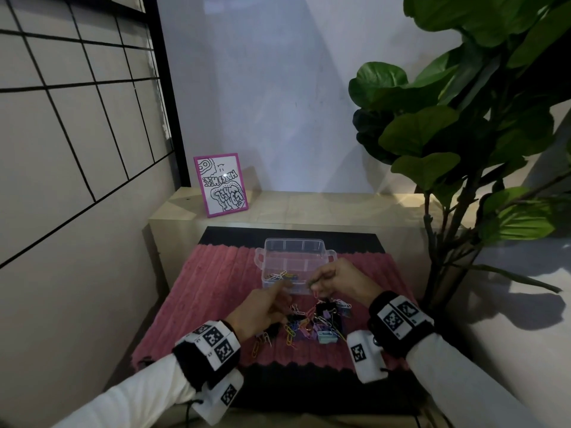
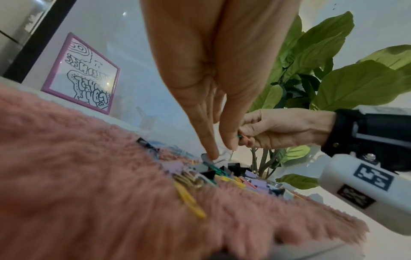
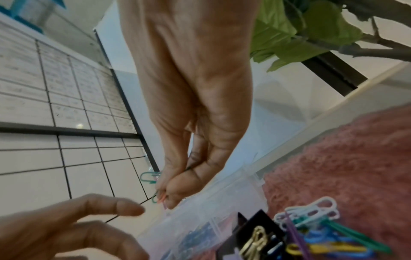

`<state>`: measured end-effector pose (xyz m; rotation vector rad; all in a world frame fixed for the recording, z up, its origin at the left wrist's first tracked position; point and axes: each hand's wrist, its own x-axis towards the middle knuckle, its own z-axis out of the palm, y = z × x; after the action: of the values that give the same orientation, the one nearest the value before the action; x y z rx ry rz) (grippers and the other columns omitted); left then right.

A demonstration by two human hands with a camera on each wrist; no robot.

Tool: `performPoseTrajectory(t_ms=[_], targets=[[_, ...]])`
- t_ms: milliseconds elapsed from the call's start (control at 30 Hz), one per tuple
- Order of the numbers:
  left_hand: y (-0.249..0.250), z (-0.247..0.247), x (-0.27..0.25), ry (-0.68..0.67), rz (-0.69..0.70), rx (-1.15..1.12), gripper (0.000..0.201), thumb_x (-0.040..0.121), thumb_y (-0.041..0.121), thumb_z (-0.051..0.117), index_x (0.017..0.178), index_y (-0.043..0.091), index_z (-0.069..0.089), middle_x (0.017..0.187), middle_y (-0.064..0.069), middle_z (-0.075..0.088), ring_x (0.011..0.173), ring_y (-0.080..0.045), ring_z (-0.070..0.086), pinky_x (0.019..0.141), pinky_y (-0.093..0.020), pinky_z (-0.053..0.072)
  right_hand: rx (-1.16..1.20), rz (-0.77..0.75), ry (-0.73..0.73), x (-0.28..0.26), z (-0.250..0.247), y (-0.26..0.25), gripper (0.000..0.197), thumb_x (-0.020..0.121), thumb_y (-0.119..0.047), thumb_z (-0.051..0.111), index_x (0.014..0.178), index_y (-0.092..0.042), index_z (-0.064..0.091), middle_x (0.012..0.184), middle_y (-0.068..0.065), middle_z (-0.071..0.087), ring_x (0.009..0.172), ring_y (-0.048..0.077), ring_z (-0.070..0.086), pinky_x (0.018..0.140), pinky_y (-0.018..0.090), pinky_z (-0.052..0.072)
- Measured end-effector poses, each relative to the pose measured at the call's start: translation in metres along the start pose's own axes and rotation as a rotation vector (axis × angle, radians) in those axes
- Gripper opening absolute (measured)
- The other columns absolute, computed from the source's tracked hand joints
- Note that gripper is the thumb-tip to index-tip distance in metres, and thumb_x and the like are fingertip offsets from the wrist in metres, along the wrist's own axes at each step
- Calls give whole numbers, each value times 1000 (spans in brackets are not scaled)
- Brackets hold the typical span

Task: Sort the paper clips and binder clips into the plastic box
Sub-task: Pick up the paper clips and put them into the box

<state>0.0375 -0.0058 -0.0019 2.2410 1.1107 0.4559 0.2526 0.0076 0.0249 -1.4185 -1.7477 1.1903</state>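
A clear compartment box (image 1: 295, 253) sits on a pink fluffy mat (image 1: 216, 282); several coloured paper clips (image 1: 279, 275) lie in its near-left compartment. A mixed pile of paper clips and binder clips (image 1: 312, 324) lies on the mat in front of it. My right hand (image 1: 315, 285) hovers over the box's near edge and pinches a few paper clips (image 3: 149, 176), green and pink ones. My left hand (image 1: 285, 285) reaches beside it with straight fingers, its index fingertip (image 2: 211, 153) down at the pile's far edge, holding nothing. A black binder clip (image 3: 255, 234) lies close to the box (image 3: 222, 202).
A pink-framed drawing (image 1: 222, 184) leans on the wooden ledge (image 1: 309, 208) behind the mat. A large leafy plant (image 1: 463, 125) stands at the right. A gridded panel (image 1: 77, 118) fills the left wall. Yellow paper clips (image 2: 189, 198) lie at the pile's near side.
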Motion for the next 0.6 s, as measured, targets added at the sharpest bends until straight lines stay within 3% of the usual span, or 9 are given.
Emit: performPoseTrajectory(t_ms=[67, 133, 233, 333, 400, 500, 600], targets=[[0, 2, -5, 38, 20, 29, 45, 77, 13, 69, 117, 13, 47, 102, 1, 62, 94, -10, 60, 73, -1, 41, 73, 7, 41, 4, 0, -3, 12, 79, 11, 62, 86, 4, 68, 63, -5, 70, 61, 7, 66, 59, 16, 53], [3, 9, -11, 3, 70, 140, 40, 76, 22, 70, 109, 11, 53, 109, -2, 58, 96, -13, 55, 76, -11, 40, 113, -6, 100, 11, 3, -10, 13, 79, 12, 60, 90, 9, 65, 74, 6, 69, 64, 9, 66, 60, 15, 54], [7, 28, -17, -123, 91, 336, 47, 79, 28, 65, 122, 15, 49, 128, -4, 47, 114, -19, 49, 95, -28, 42, 30, 3, 218, 30, 11, -20, 14, 79, 12, 61, 92, 9, 65, 90, 21, 67, 63, 9, 63, 55, 10, 52], [11, 36, -18, -120, 90, 459, 46, 82, 20, 59, 126, 16, 45, 127, -7, 45, 112, -26, 50, 91, -39, 46, -84, -13, 249, 47, 24, -27, 17, 78, 14, 60, 94, 13, 65, 97, 25, 68, 56, 6, 62, 53, 9, 51], [14, 32, -14, -123, 61, 436, 38, 82, 16, 58, 119, 12, 49, 121, -10, 49, 106, -29, 53, 86, -38, 46, -207, -18, 204, 54, 31, -28, 18, 78, 13, 58, 92, 7, 68, 98, 23, 70, 70, 15, 66, 64, 15, 53], [16, 22, -7, -148, 25, 367, 26, 78, 16, 62, 102, 7, 57, 113, -11, 55, 98, -27, 55, 74, -26, 37, -318, -20, 174, 55, 35, -29, 21, 79, 11, 56, 90, 0, 71, 94, 17, 72, 78, 14, 63, 62, 9, 51], [14, 18, -3, -163, 12, 295, 23, 72, 16, 68, 92, 6, 62, 105, -12, 62, 92, -26, 59, 72, -24, 37, -356, -68, 220, 45, 28, -27, 19, 79, 9, 59, 92, 2, 71, 98, 18, 71, 85, 16, 64, 80, 21, 52]])
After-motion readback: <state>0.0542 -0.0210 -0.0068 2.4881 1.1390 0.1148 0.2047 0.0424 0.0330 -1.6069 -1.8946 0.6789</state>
